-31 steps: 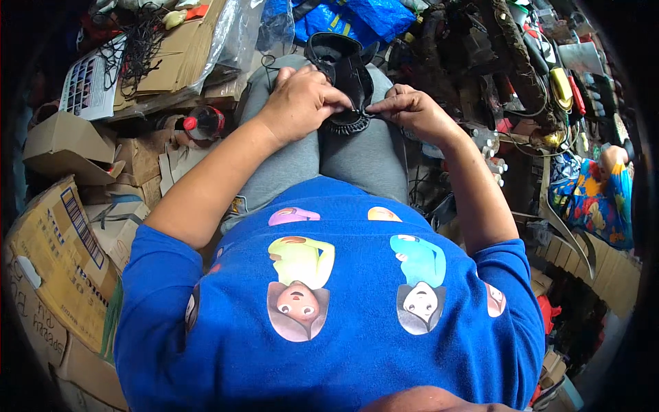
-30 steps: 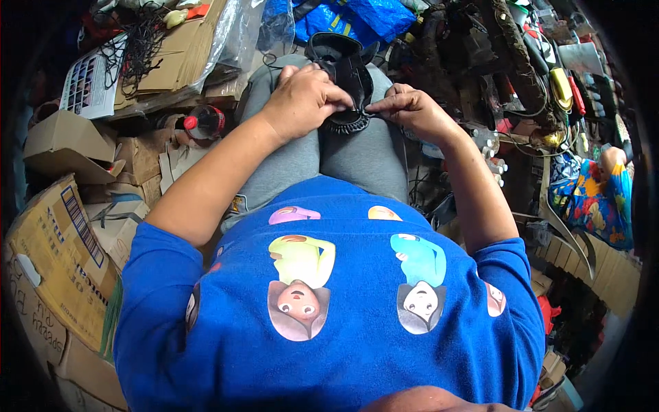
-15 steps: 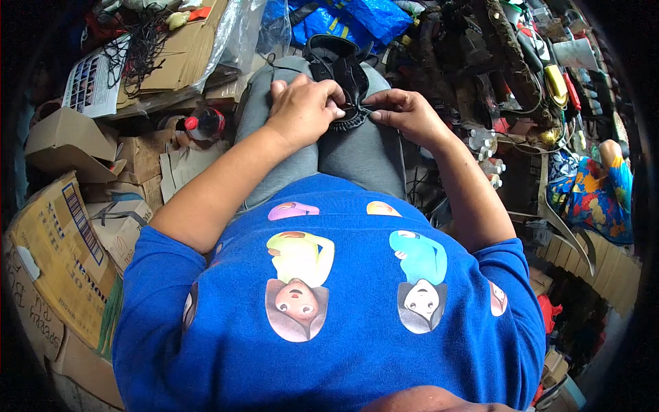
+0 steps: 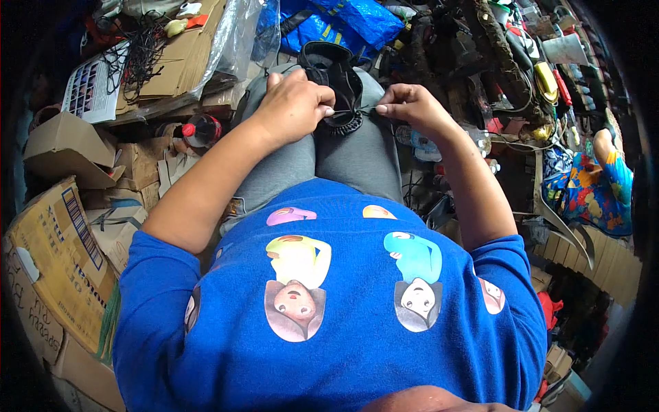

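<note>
A black shoe [image 4: 345,125] lies across my grey-trousered thighs, its opening away from me and its gathered, stitched end toward me. Dark thread [image 4: 368,110] runs taut from that end out to both sides. On the left, my left hand [image 4: 294,101] is closed, thumb and forefinger pinching the thread close to the shoe's edge. My right hand [image 4: 412,108] pinches the thread on the other side, a little apart from the shoe. Any needle or tool in the fingers is too small to make out.
Cardboard boxes [image 4: 65,147] and a red-capped bottle [image 4: 201,130] stand on the left. Beyond my knees lies a blue plastic bag [image 4: 343,24]. Black cords [image 4: 141,55] rest on flattened cardboard. Tools, clear bottles [image 4: 419,143] and a curved metal piece [image 4: 556,220] crowd the right.
My hands have moved apart, the left slightly left and the right slightly right, drawing the thread out straight. The stitched end of the shoe is now less covered.
</note>
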`<move>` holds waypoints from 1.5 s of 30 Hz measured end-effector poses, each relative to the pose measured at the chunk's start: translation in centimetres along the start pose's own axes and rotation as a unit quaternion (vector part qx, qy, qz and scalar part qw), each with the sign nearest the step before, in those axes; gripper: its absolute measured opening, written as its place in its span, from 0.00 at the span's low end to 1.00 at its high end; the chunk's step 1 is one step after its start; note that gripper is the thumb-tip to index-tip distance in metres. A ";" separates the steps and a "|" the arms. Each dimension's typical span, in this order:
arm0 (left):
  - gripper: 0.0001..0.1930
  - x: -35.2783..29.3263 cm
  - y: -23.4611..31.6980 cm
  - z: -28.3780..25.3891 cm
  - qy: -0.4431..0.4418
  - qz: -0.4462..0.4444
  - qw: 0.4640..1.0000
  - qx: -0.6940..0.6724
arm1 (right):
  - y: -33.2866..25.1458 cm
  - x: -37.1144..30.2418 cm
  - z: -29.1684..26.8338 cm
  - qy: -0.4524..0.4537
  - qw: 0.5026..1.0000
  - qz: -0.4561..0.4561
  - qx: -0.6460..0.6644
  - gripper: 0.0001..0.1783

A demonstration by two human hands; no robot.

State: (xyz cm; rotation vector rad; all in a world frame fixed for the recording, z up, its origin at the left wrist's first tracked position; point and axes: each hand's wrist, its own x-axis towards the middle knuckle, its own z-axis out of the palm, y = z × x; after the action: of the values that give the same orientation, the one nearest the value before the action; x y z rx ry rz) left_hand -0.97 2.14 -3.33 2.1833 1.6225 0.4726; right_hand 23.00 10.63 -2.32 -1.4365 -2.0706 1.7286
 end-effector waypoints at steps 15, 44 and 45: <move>0.05 0.8 0.9 0.6 -0.039 0.040 0.998 0.005 | 1.0 -3.4 -1.4 0.040 0.988 -0.149 -0.020 0.06; 0.03 -5.5 -3.2 -7.8 0.087 0.001 0.964 -0.250 | 0.6 -2.3 -4.1 0.111 0.988 -0.081 0.064 0.10; 0.02 -4.1 -1.6 -7.8 0.111 0.008 0.915 -0.388 | -0.1 -1.1 -3.4 0.097 0.974 -0.140 0.151 0.11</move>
State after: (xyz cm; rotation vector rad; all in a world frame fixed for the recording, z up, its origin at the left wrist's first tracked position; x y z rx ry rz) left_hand -7.18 -0.62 2.57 1.5699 1.2037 1.1730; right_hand 25.52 12.29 -0.46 -1.1151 -1.7246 1.6306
